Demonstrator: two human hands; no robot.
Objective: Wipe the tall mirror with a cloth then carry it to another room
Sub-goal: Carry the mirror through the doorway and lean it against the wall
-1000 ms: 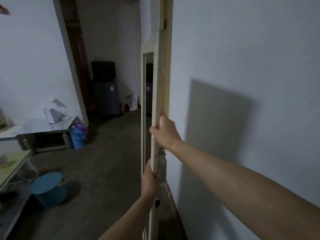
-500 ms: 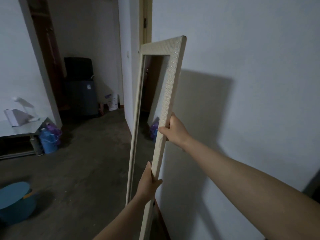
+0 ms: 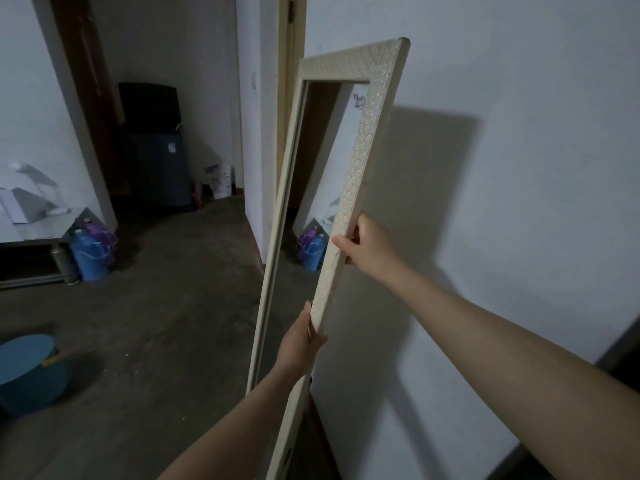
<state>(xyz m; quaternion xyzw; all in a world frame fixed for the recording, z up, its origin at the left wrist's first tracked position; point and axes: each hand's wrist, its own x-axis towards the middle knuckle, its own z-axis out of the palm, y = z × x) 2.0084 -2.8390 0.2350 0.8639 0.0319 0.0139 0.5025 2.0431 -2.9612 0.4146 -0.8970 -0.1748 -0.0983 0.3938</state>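
Observation:
The tall mirror has a cream frame with an embossed pattern. It stands nearly upright in the middle of the view, tilted a little to the right, close to the white wall. My right hand grips the frame's right edge about halfway up. Lower down on the same edge, my left hand holds the frame from the glass side. The glass reflects a doorway and blue containers. The mirror's bottom end is out of view. No cloth is visible.
A white wall fills the right side. A doorway with a cream door frame lies behind the mirror. On the dark concrete floor are a teal round stool, blue and purple containers beside a metal table, and a dark appliance.
The mirror has turned from edge-on to showing its glass and patterned front, and has shifted right toward the wall. Both hands kept their grip on its right edge.

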